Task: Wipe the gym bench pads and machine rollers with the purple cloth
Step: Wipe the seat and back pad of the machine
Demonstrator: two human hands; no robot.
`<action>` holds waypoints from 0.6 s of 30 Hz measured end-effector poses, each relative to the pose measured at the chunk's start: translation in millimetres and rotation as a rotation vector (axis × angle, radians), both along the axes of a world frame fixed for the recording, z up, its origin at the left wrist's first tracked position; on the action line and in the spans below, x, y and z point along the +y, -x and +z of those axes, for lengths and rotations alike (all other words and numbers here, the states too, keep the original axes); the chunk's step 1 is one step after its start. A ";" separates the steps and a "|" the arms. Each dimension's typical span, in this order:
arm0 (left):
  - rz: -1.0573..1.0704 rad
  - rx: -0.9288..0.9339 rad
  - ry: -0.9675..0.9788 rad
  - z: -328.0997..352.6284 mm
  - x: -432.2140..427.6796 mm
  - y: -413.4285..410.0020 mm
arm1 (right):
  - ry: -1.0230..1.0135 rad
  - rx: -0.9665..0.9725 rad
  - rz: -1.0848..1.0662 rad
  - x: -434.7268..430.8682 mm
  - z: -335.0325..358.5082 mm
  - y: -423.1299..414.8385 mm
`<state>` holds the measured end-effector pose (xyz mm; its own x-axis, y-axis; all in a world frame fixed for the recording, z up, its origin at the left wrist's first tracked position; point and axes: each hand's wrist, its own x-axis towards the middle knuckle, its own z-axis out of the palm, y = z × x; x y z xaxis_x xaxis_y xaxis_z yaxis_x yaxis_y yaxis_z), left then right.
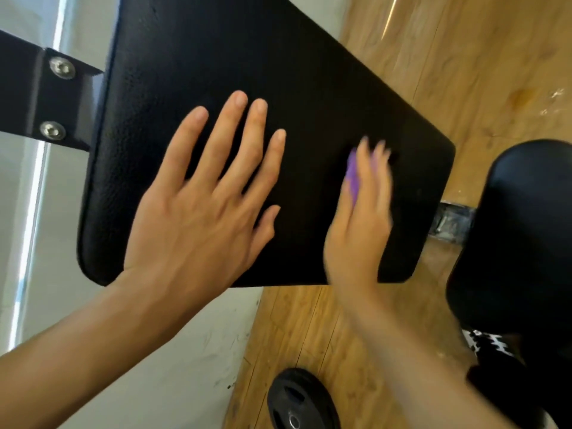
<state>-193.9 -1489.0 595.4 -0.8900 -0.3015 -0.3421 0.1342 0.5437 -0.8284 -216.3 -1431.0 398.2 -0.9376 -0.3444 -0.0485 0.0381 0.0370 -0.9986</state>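
Black textured vinyl bench pad has left hand laid flat on it, fingers spread, prob. to steady it. Right hand, blurred, presses small purple cloth under straight-looking fingers near pad's rt end, prob. mid-wipe.

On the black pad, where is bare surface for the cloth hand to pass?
Bare: the upper part of the pad above both hands, and the strip between the left hand and the bolted bracket. Crowded: the lower middle, where the left hand lies close to the right hand pressing the purple cloth.
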 end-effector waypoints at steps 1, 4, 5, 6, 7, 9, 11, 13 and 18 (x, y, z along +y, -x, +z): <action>0.000 -0.009 0.007 -1.3 0.9 -1.5 | -0.021 0.018 0.104 22.4 1.5 -41.9; -0.011 -0.015 0.022 0.2 0.3 0.5 | -0.060 0.128 0.290 54.1 -9.3 -79.2; -0.011 -0.017 0.025 1.4 -0.4 2.1 | -0.044 0.106 0.305 48.6 -12.7 -64.1; -0.009 -0.015 0.019 2.3 -0.6 3.4 | -0.006 0.052 0.300 41.2 -10.7 -43.4; -0.011 -0.013 0.018 2.3 -1.1 4.3 | 0.027 0.005 0.268 32.5 -7.8 -21.0; 0.002 -0.008 0.021 0.5 -1.1 4.0 | 0.019 -0.048 0.171 16.7 -5.9 13.2; 0.063 0.018 -0.042 -2.3 5.2 7.2 | -0.008 -0.063 0.153 10.5 -8.8 16.9; 0.088 0.055 -0.137 -9.2 12.8 10.3 | 0.003 -0.067 0.177 14.8 -9.3 7.3; 0.039 0.041 -0.139 -30.7 14.6 33.0 | 0.014 -0.044 0.179 16.4 -10.7 6.6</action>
